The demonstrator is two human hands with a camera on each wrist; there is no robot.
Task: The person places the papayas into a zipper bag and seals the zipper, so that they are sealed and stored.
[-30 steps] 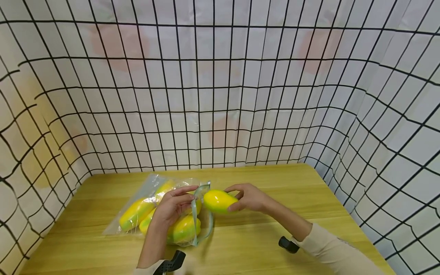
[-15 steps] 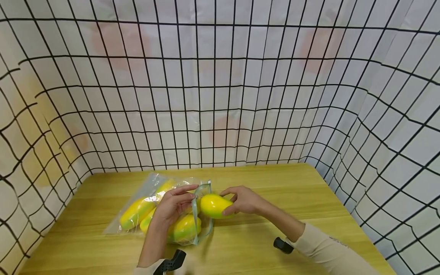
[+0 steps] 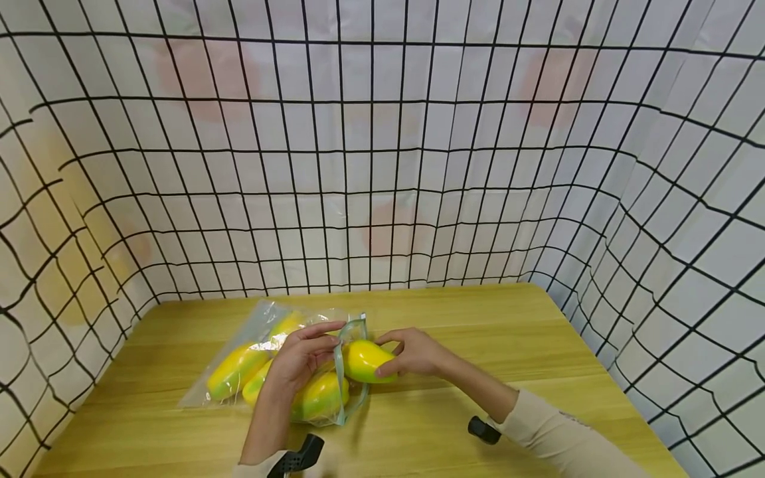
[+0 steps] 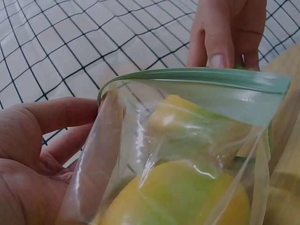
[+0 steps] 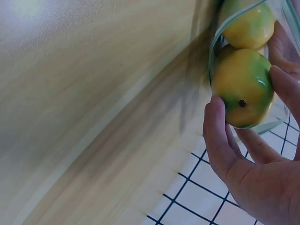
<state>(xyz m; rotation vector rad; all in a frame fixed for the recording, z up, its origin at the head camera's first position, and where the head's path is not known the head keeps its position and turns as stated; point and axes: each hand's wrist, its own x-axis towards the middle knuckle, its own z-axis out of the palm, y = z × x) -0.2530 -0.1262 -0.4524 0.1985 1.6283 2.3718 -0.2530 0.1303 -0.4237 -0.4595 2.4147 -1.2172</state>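
A clear zip bag (image 3: 254, 325) with a pale green seal strip lies on its side, holding several yellow-green mangoes (image 3: 323, 396). My left hand (image 3: 295, 358) lies over the bag and pinches its rim, keeping the mouth apart; a finger curls at the strip (image 4: 197, 77) in the left wrist view. My right hand (image 3: 415, 352) grips another mango (image 3: 366, 362) by its outer end, thumb on one side and fingers on the other. That mango's front end sits inside the bag's mouth. Its stem end (image 5: 242, 103) faces outward in the right wrist view.
The wooden table (image 3: 478, 411) extends around the bag. Behind it and along both sides stands a black wire grid (image 3: 382, 199) with white sheeting beyond. Dark wrist cameras (image 3: 484, 430) are strapped to both wrists.
My right hand has moved left and slightly down, bringing the mango from beside the bag's mouth into it. The left hand and the bag have barely moved.
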